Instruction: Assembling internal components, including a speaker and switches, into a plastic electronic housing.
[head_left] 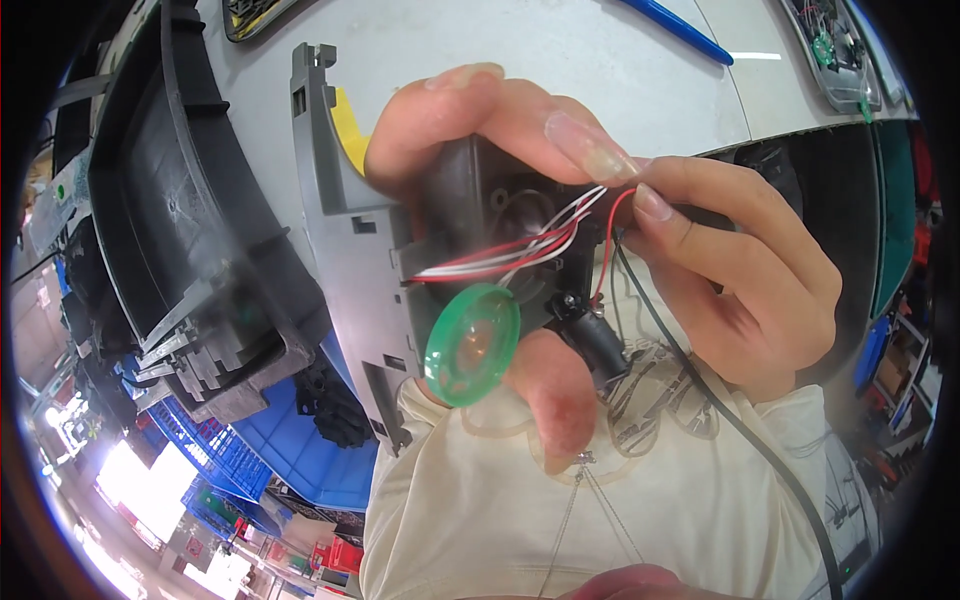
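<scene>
Grey-and-black housing (370,250) held up close before me, wiring side facing me for a clear look; its green disc speaker (472,343) dangles near. My left hand (480,130) clamps the black part from above, thumb beneath; my right hand (745,280) pinches the red and white wires (530,245) aside. White table (600,60) far behind.

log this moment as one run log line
left hand: grips black module on grey plastic frame | right hand: pinches red and white wires | green disc: hangs below

Disc (472,343) below wires (520,250)
</scene>
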